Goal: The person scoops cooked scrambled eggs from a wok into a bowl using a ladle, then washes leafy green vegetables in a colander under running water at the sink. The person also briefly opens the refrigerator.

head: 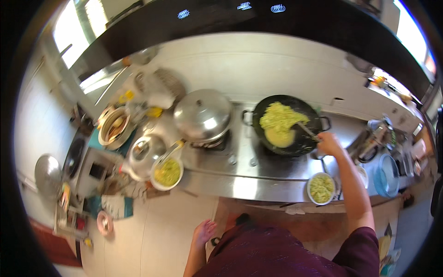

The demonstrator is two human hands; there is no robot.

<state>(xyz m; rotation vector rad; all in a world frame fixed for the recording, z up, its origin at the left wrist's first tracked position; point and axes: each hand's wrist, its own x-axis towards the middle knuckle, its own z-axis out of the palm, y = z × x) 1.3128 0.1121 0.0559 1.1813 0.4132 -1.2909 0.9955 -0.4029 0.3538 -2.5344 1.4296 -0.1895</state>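
My right hand (328, 143) is closed around the handle of a metal cooking utensil (306, 130), whose far end is in the food in a black two-handled wok (304, 151). A heap of yellow-green shredded food (279, 117) lies in the wok, with pale yellow liquid (281, 138) beside its lower edge. My left hand (205, 231) hangs over the floor beside my body, fingers apart, holding nothing. Near my right forearm, a white bowl (308, 194) holds similar shredded food. Another white bowl (162, 187), with a utensil resting on it, holds more at the left.
A large lidded metal pot (204, 112) stands on the left burner. Further left are a smaller metal lid (145, 147) and a metal pot with food (102, 136). A blue plastic basin (380, 180) and kitchenware are at the right. The dark range hood (221, 17) overhangs the stove.
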